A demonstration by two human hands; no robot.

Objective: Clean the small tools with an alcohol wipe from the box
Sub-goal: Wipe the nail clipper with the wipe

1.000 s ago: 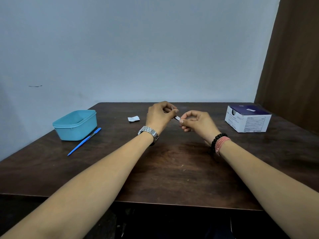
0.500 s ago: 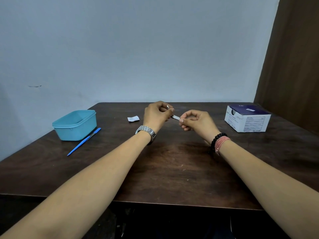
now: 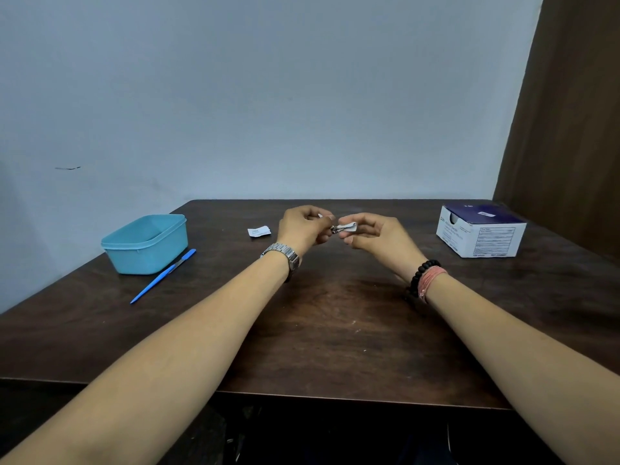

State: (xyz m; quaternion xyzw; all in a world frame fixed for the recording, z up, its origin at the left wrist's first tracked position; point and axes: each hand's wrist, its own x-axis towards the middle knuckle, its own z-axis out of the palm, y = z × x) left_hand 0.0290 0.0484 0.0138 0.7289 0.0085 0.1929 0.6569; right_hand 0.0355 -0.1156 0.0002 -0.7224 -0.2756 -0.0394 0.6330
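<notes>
In the head view, the left hand (image 3: 302,229) still grips a small metal tool (image 3: 334,229) above the table (image 3: 335,330), while the right hand (image 3: 375,234), pinching the white wipe (image 3: 349,226), has now folded it over the tool's tip, with the box (image 3: 483,234) unmoved at far right.

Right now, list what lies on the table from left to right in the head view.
Teal container → blue tool → torn wipe packet → left hand → alcohol wipe → right hand → wipe box.
</notes>
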